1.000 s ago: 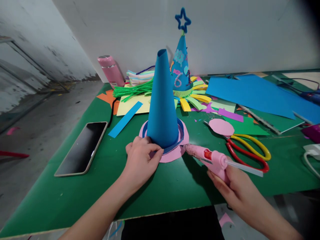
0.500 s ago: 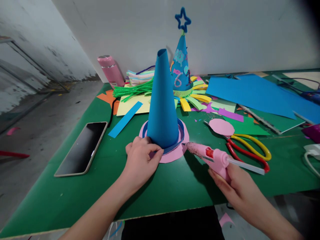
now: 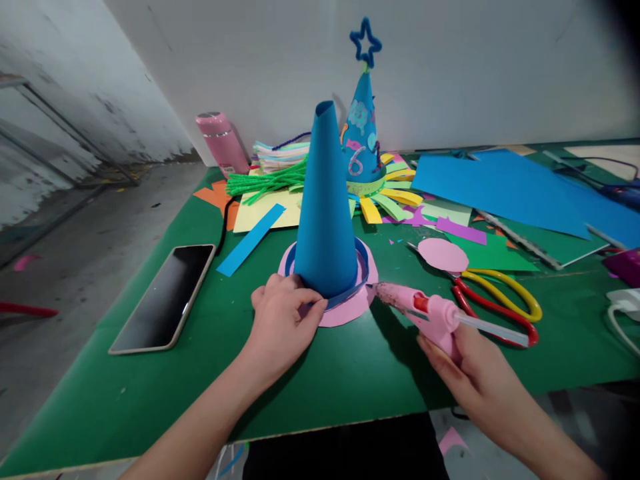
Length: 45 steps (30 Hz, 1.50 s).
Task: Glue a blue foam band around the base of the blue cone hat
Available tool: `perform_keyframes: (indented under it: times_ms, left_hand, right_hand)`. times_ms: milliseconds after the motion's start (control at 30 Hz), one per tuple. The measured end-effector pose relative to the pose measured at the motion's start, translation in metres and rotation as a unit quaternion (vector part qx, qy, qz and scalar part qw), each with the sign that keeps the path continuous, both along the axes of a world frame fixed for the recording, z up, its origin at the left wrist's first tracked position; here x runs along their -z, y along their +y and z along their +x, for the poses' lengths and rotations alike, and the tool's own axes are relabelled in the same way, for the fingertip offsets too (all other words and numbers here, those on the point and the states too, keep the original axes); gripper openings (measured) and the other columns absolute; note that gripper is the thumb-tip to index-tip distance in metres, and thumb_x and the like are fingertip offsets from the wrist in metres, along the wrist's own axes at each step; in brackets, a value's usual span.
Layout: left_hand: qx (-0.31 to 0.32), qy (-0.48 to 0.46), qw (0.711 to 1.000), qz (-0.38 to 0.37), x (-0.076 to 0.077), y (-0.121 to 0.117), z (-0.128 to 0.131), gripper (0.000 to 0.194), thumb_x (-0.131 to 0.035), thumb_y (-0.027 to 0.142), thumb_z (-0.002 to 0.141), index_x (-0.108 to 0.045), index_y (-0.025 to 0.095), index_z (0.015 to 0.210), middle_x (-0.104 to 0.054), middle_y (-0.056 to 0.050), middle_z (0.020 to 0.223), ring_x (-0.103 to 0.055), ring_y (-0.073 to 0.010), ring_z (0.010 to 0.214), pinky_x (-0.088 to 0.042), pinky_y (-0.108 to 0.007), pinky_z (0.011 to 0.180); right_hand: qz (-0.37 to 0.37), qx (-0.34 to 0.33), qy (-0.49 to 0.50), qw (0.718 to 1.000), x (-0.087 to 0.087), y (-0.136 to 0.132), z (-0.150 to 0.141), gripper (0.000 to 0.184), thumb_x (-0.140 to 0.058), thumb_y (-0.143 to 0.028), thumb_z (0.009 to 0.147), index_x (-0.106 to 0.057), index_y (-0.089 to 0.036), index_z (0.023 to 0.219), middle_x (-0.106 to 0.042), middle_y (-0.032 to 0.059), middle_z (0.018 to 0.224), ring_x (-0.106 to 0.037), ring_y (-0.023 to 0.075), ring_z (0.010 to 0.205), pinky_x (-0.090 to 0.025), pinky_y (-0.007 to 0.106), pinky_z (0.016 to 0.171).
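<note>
A tall blue paper cone (image 3: 327,207) stands upright on a pink paper base (image 3: 343,315), its narrow top open. Around the cone's foot runs a blue paper strip (image 3: 346,293), set on edge as a ring. My left hand (image 3: 287,313) pinches this strip at the front left, thumb and fingertips together near the base's rim. In my right hand (image 3: 465,363) is a pink hot glue gun (image 3: 425,313) with a clear glue stick poking out of its back. Its nozzle points left, close to the strip at the right side of the base; whether it touches, I cannot tell.
A phone (image 3: 165,300) lies at left, beside a loose blue strip (image 3: 253,240). Behind stand a decorated party hat (image 3: 363,133), green pipe cleaners (image 3: 267,181) and a pink bottle (image 3: 223,143). Scissors (image 3: 495,307) lie under a pink oval at right, near blue sheets (image 3: 500,190).
Almost nothing differs. Both hands, the cone and the glue gun hold nearly the same places; the whole view has shifted very slightly.
</note>
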State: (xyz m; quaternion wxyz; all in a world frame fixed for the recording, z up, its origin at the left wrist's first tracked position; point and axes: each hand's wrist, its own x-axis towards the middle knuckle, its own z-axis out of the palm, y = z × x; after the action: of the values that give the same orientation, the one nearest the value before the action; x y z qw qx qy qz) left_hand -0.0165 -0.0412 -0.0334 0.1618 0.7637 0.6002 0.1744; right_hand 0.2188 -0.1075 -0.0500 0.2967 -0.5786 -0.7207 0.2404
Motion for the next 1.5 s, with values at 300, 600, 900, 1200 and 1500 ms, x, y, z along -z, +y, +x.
perform_keyframes:
  times_ms: [300,600,900,1200,1500]
  left_hand:
    - [0.004,-0.003,1.000,0.008,-0.001,0.000,0.000,0.021,-0.050,0.027,0.076,-0.068,0.025,0.065,-0.060,-0.003,0.070,-0.046,-0.0224,0.078,-0.035,-0.037,0.067]
    - [0.009,0.007,1.000,0.007,-0.002,0.000,-0.001,0.022,-0.049,0.028,0.076,-0.067,0.025,0.064,-0.058,-0.003,0.068,-0.045,-0.0223,0.076,-0.034,-0.037,0.066]
    - [0.009,0.015,1.000,-0.015,-0.007,0.000,-0.001,0.024,-0.047,0.029,0.077,-0.068,0.024,0.065,-0.057,-0.003,0.071,-0.044,-0.0227,0.079,-0.032,-0.039,0.069]
    - [0.012,0.014,1.000,-0.004,-0.005,-0.001,-0.002,0.023,-0.048,0.029,0.077,-0.067,0.024,0.065,-0.057,-0.003,0.070,-0.044,-0.0216,0.078,-0.031,-0.038,0.068]
    - [0.014,0.002,1.000,0.025,-0.003,0.000,-0.004,0.021,-0.049,0.027,0.077,-0.067,0.023,0.066,-0.056,-0.003,0.068,-0.045,-0.0210,0.075,-0.033,-0.036,0.065]
  right_hand:
    - [-0.011,0.016,0.016,1.000,0.000,0.000,-0.002,0.013,-0.044,-0.025,0.085,-0.046,-0.021,0.097,-0.054,0.0031,0.081,-0.052,0.0163,0.068,-0.044,0.027,0.060]
    - [-0.106,0.137,0.136,0.976,-0.001,0.001,0.000,0.025,-0.046,-0.040,0.082,-0.053,-0.020,0.095,-0.055,0.0009,0.068,-0.050,0.0155,0.058,-0.042,0.026,0.051]
    - [-0.041,0.274,0.053,0.959,-0.006,0.041,0.070,0.035,-0.044,-0.055,0.076,-0.055,-0.022,0.080,-0.060,0.0013,0.065,-0.057,0.0167,0.058,-0.045,0.028,0.051]
    - [0.152,0.285,-0.246,0.914,-0.026,0.057,0.062,0.033,-0.046,-0.050,0.077,-0.054,-0.021,0.090,-0.058,0.0118,0.087,-0.054,0.0327,0.087,-0.041,0.041,0.065]
    - [0.163,-0.226,-0.170,0.945,-0.027,0.077,-0.064,0.012,-0.048,-0.020,0.083,-0.058,-0.021,0.090,-0.065,0.0001,0.086,-0.047,0.0180,0.085,-0.033,0.030,0.067]
